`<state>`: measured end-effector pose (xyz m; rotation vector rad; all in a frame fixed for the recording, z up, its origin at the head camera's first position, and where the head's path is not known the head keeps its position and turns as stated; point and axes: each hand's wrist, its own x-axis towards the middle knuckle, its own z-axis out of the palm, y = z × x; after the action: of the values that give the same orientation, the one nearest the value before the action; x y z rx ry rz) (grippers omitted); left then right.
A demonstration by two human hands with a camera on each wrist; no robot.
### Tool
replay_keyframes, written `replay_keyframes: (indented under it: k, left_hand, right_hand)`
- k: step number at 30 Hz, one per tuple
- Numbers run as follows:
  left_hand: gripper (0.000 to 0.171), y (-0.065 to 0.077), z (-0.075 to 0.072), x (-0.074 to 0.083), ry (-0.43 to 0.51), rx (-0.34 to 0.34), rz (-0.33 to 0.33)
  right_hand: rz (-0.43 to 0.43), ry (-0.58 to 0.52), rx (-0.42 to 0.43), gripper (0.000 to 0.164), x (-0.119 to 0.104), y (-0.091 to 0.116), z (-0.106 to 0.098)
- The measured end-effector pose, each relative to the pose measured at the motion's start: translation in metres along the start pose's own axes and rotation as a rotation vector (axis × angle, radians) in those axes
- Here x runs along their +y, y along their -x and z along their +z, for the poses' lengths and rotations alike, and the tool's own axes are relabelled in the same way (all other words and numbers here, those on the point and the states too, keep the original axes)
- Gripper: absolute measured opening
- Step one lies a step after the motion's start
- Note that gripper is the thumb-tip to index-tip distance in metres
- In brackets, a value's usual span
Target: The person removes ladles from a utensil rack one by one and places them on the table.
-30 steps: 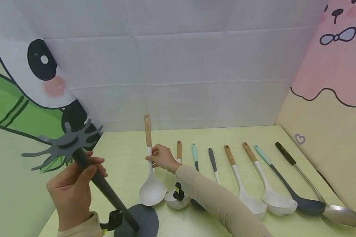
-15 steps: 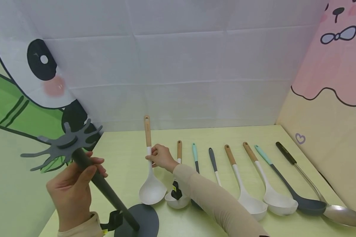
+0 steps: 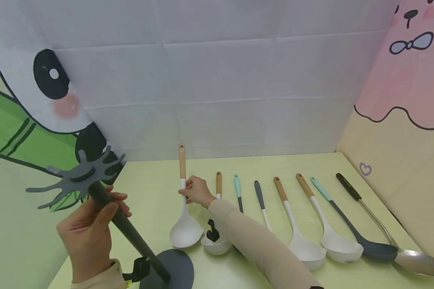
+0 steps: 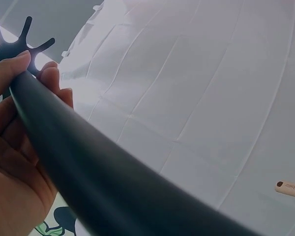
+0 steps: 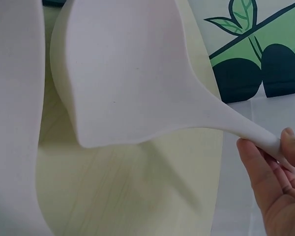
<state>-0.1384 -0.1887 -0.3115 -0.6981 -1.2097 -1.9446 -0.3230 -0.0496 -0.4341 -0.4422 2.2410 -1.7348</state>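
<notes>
In the head view my left hand [image 3: 90, 233] grips the post of a dark grey utensil stand [image 3: 130, 230]. Its round base [image 3: 181, 267] meets the table, and several hooks [image 3: 83, 174] spread from its top; the post leans left. My right hand [image 3: 199, 192] pinches the white neck of a ladle [image 3: 186, 232] with a wooden handle end. That ladle stands nearly upright, handle up, just behind the stand's base. In the right wrist view, thumb and fingers [image 5: 258, 167] hold the neck below the large white bowl [image 5: 128, 73]. A smaller white ladle [image 3: 217, 245] lies beside it, partly behind the right sleeve.
To the right lie more utensils in a row: white ladles with wooden handles [image 3: 305, 251] [image 3: 341, 247], a dark ladle with a mint handle [image 3: 377, 251] and a metal spoon [image 3: 419, 263]. Cloth walls [image 3: 217, 80] enclose the table [image 3: 148, 180] at the back and sides.
The upright ladle's handle has shifted slightly right and lower, with the right hand still pinching it. The left hand and the stand have stayed in place.
</notes>
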Motion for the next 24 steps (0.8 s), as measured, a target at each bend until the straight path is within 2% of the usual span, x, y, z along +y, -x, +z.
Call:
replay_keyframes:
  k: [13,24]
  left_hand:
    - [0.025,0.002,0.000,-0.001,-0.002,0.010,-0.011]
    - [0.025,0.000,0.002,-0.002,0.002,0.016,0.006]
  right_hand:
    - [0.061,0.011,0.034,0.015,0.010,-0.008,0.006]
    - [0.103,0.044,0.041,0.021,0.019,-0.020,0.008]
